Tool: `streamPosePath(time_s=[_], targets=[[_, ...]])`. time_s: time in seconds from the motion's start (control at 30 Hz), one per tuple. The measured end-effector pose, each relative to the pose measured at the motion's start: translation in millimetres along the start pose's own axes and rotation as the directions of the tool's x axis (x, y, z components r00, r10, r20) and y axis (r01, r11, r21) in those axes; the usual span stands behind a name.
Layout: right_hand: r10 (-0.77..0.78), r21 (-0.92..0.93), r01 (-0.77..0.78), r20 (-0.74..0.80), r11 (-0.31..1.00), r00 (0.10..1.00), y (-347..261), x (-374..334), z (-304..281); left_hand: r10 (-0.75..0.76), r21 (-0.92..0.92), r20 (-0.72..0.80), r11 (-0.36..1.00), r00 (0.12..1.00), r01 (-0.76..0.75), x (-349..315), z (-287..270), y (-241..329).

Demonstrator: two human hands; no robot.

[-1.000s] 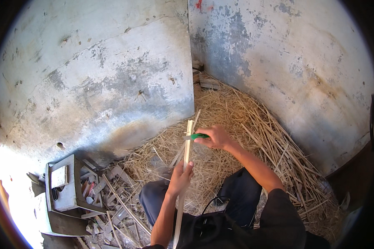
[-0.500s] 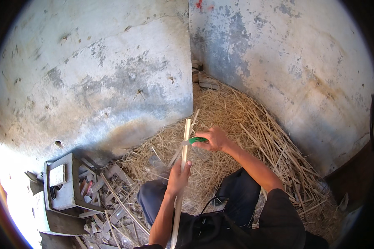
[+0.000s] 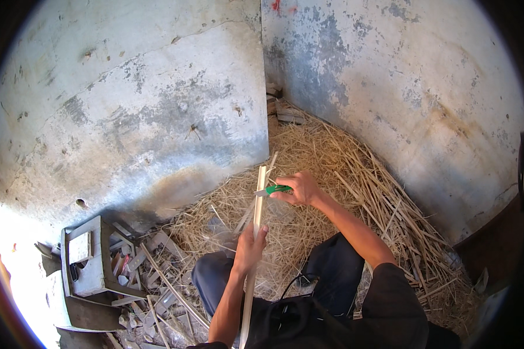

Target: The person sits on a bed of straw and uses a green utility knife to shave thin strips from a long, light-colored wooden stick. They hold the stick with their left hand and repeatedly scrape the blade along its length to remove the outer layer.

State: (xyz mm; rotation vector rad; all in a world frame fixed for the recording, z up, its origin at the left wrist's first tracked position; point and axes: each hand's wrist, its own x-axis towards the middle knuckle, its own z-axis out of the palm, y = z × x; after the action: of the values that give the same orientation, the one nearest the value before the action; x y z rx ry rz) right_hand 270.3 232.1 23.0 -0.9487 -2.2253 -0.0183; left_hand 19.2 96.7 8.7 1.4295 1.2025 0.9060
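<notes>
A long pale strip of split bamboo or wood stands between my knees, its lower end running down past my left forearm. My left hand is closed around it below the middle of its visible length. Closer to the strip's top, my right hand grips a green-handled utility knife. The knife's blade lies across the strip, touching it or just in front of it. A thin sliver sticks out beside the strip's upper end.
Straw-like shavings cover the floor ahead, with long thin strips heaped along the right wall. At left stands a worn wooden stool among wood scraps. Two peeling walls meet at the far corner.
My right hand has moved a little up the strip with the knife. My left hand keeps its hold in nearly the same place.
</notes>
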Motion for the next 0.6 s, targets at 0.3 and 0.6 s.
streamPosePath(time_s=[0.3,0.6], targets=[[0.023,-0.041,-0.022,0.023,0.999,0.999,7.2,2.6,-2.5,0.005,0.010,-0.005,1.000,1.000,-0.005,3.9,-0.3,-9.0],[0.014,-0.111,-0.019,-0.043,0.994,0.999,14.5,5.8,-9.6,-0.012,0.013,-0.005,1.000,1.000,0.012,4.2,-1.6,0.8]])
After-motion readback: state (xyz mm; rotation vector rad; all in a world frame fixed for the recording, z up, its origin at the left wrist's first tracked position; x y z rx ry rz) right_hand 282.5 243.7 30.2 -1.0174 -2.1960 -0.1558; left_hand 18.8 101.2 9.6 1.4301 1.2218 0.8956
